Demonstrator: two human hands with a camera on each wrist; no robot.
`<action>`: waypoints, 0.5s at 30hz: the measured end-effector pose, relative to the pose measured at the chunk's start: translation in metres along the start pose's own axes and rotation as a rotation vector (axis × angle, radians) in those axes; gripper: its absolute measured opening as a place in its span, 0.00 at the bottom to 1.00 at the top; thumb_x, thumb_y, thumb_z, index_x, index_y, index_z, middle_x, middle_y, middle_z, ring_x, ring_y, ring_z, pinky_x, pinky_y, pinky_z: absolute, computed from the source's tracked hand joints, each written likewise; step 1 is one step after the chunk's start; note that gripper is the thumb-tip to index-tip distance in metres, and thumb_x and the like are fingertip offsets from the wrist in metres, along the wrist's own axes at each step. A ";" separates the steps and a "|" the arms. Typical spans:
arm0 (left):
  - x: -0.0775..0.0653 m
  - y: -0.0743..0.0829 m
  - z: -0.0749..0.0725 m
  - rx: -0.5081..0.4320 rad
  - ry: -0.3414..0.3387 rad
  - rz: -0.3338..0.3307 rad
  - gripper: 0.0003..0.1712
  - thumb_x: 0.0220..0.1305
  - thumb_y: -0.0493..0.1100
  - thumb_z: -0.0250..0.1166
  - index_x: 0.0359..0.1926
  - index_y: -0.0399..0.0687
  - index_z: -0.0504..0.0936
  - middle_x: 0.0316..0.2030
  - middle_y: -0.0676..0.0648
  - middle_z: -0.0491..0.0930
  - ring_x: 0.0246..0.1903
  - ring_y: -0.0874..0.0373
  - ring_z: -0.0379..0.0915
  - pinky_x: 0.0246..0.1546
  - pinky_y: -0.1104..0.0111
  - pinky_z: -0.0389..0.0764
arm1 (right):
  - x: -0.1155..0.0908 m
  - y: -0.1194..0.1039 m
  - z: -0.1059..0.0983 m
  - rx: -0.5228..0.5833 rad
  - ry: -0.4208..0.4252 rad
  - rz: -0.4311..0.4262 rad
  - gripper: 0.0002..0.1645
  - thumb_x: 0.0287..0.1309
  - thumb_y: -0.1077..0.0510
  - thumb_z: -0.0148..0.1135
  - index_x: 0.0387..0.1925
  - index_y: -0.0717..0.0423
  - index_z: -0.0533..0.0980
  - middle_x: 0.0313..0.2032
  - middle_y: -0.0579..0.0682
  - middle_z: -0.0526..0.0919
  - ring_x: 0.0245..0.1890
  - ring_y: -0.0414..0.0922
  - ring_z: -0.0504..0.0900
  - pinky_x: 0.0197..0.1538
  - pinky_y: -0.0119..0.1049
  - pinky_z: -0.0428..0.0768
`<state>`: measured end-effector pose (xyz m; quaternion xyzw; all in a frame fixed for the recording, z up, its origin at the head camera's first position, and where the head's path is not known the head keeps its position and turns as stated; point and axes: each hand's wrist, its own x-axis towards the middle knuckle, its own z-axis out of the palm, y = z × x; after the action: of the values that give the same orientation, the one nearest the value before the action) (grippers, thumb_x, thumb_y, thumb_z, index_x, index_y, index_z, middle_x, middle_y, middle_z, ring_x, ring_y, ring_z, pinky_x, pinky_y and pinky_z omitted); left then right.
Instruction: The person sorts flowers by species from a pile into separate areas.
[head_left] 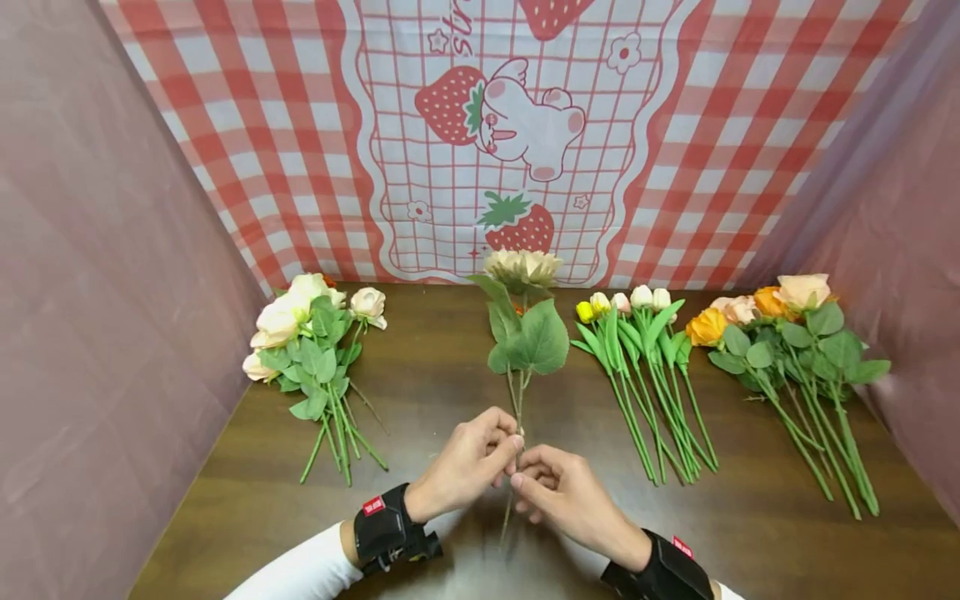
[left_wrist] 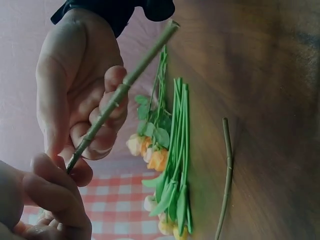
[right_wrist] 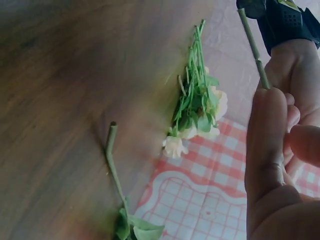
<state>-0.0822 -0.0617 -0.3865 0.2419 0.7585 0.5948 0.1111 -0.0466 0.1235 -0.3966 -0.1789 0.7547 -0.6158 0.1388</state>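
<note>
Upright in the middle of the head view stands a long-stemmed cream artificial flower (head_left: 522,268) with broad green leaves (head_left: 542,337). My left hand (head_left: 468,457) pinches its stem between thumb and fingers. Just below, my right hand (head_left: 566,493) holds the same stem with curled fingers, fingertips close to the left ones. The bare lower end of the stem (left_wrist: 125,85) slants past the right fingers in the left wrist view. Another leafy stem (right_wrist: 114,165) lies on the table under the hands; in the head view its bloom is mostly hidden, with a bit of orange (head_left: 519,310) showing behind the leaves.
Cream roses (head_left: 281,321) lie in a bunch at the left. Right of the hands lie several tulips (head_left: 645,358), yellow, white and pink. Orange and peach roses (head_left: 795,325) lie at the far right. A checked strawberry cloth (head_left: 292,150) hangs behind the brown table (head_left: 247,467).
</note>
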 end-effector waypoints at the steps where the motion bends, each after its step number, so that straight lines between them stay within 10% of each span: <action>1: 0.000 0.000 0.002 0.006 0.000 0.013 0.04 0.72 0.36 0.57 0.42 0.39 0.74 0.22 0.44 0.79 0.16 0.51 0.73 0.18 0.74 0.74 | -0.001 0.001 0.000 0.011 0.014 -0.003 0.12 0.67 0.60 0.61 0.44 0.67 0.75 0.34 0.63 0.85 0.26 0.46 0.85 0.27 0.37 0.83; 7: 0.000 -0.006 0.010 0.096 -0.006 0.093 0.06 0.69 0.35 0.60 0.45 0.37 0.77 0.23 0.46 0.78 0.19 0.71 0.67 0.20 0.77 0.71 | -0.007 0.007 -0.006 0.028 0.064 -0.040 0.06 0.65 0.66 0.61 0.40 0.67 0.75 0.29 0.62 0.83 0.23 0.46 0.84 0.24 0.39 0.82; 15: -0.010 -0.012 -0.003 0.186 -0.005 0.069 0.12 0.67 0.31 0.59 0.50 0.43 0.76 0.22 0.55 0.75 0.18 0.74 0.64 0.20 0.79 0.67 | 0.013 0.020 -0.027 -0.135 0.136 0.051 0.08 0.64 0.65 0.62 0.41 0.68 0.75 0.27 0.57 0.83 0.21 0.45 0.82 0.24 0.36 0.82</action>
<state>-0.0779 -0.0711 -0.3989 0.2784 0.8015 0.5246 0.0694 -0.0721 0.1453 -0.4102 -0.1263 0.8064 -0.5706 0.0909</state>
